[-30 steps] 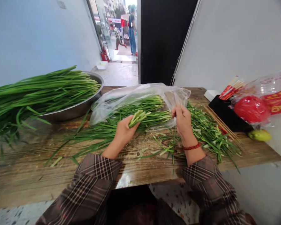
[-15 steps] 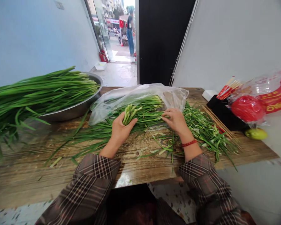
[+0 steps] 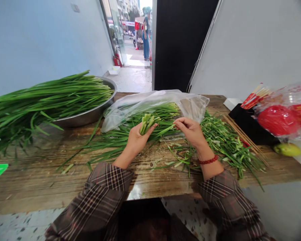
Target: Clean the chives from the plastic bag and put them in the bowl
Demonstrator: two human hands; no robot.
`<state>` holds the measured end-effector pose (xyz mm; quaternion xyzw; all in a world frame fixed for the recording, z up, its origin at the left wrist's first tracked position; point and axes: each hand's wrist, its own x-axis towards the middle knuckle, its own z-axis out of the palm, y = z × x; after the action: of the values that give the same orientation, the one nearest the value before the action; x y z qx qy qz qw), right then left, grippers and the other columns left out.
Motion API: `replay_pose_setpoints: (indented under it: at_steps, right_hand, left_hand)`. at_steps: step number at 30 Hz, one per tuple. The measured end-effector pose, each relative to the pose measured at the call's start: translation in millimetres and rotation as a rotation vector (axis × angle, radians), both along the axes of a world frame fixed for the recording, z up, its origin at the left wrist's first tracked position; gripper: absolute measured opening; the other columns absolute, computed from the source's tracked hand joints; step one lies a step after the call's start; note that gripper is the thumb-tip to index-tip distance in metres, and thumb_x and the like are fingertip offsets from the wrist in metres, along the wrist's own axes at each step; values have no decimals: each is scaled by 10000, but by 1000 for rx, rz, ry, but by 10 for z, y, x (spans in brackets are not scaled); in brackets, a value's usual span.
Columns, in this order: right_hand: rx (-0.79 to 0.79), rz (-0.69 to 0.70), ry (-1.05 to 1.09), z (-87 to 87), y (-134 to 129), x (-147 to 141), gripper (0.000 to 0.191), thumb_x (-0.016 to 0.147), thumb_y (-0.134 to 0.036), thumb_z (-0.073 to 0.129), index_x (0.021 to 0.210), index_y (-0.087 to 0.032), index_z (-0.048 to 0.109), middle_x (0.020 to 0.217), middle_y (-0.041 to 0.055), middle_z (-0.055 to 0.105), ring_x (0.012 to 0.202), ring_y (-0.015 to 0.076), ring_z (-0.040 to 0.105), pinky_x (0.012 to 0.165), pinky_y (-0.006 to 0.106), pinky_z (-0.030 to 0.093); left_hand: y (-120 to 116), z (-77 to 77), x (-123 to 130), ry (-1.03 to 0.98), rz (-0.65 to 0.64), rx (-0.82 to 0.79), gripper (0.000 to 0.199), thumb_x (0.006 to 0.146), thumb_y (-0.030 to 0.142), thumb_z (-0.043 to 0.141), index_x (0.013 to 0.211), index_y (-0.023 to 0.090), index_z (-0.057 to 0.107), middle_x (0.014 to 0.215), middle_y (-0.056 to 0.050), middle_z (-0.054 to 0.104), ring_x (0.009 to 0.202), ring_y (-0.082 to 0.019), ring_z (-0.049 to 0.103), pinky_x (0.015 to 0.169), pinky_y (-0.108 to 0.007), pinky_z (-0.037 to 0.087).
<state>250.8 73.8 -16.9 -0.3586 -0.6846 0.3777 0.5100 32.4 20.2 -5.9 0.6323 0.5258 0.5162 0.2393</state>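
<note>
My left hand [image 3: 134,143] is wrapped round a bunch of garlic chives [image 3: 147,123], their thick pale stem ends pointing up past the thumb. To its right, my right hand [image 3: 192,133] pinches the tip of a chive stalk [image 3: 168,128] between thumb and forefinger. Beneath and behind both hands lie loose chives [image 3: 169,109], partly covered by a clear plastic bag [image 3: 131,106]. A heap of chive scraps and pale peelings [image 3: 219,139] lies just right of my right hand.
A metal bowl [image 3: 76,121] heaped with long chives [image 3: 57,97] stands at the left of the wooden table [image 3: 90,187]. On the right are a black chopstick box [image 3: 253,125], thin wooden sticks [image 3: 243,137] and a red bundle in plastic [image 3: 278,118]. Outside the doorway stands a person [image 3: 145,38].
The view has turned slightly left, so the scene sits further right. My right hand has come closer to the left one, with a pale stalk now showing at its fingertips. The left keeps its bunch.
</note>
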Motion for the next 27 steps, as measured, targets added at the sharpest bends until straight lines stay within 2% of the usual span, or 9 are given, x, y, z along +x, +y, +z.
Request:
replay_pose_setpoints:
  at_steps: [4,7,9,12,14,16,20,24,27]
  right_hand:
    - [109,-7,-52,39,-109,-141,180,880,-361,587,850,-216,690,767,15,694,698,156,640,671,296,508]
    - [244,-98,-96,60,-178,-217,161,901,-320,566,857,-226,689,784,21,696,725,162,642,718,312,513]
    - [281,-145,-94,62,-199,-243,148,899,-306,571,855,-226,687,781,22,694,723,163,641,730,316,513]
    - [148,-91,-24,43,-191,-254,153,890,-338,581,858,-219,672,748,16,687,680,159,649,678,301,518]
    - [17,-6,38,17,-174,-258,189,896,-374,560,900,-214,659,750,15,685,663,153,654,647,290,522]
    - [-42,57,61,-15,-161,-271,203,880,-385,576,956,-209,642,783,16,681,677,147,649,653,286,525]
    - [26,69,3,-61,-168,-321,274,791,-308,683,1029,-206,593,818,2,640,711,137,608,676,275,499]
    - [47,115,-24,-50,-156,-302,277,814,-252,646,1074,-211,561,820,-6,620,743,134,599,702,272,476]
    - [71,32,10,-25,-102,-193,214,847,-253,602,1055,-210,580,779,-14,598,712,127,569,688,267,458]
  left_hand:
    - [-27,-18,52,66,-134,-55,284,866,400,590,953,170,731,986,-79,754,928,-232,688,883,-355,523]
    - [-45,-25,67,84,-214,-124,243,861,379,587,875,167,706,843,-48,749,761,-196,686,757,-309,535]
    - [-54,-22,70,73,-260,-164,238,870,367,568,784,170,670,721,-22,713,622,-159,646,660,-278,521]
    - [-53,-17,67,88,-174,-129,258,851,341,581,650,180,603,597,1,635,550,-146,584,576,-261,484]
    - [-44,-17,65,97,-99,-77,216,830,315,602,662,179,618,625,-5,646,616,-166,603,597,-267,488]
    - [-34,-21,66,87,-77,-49,153,816,299,615,748,171,664,723,-17,692,696,-185,629,644,-279,504]
    - [-22,-30,70,78,-104,-39,180,810,306,628,868,151,700,830,-37,727,734,-195,642,703,-295,510]
    - [-22,-38,57,91,-103,-46,178,808,296,629,865,143,699,813,-39,723,731,-193,637,697,-286,502]
    - [-21,-45,38,86,-73,-42,147,806,284,632,839,153,690,803,-32,709,741,-194,631,672,-280,494]
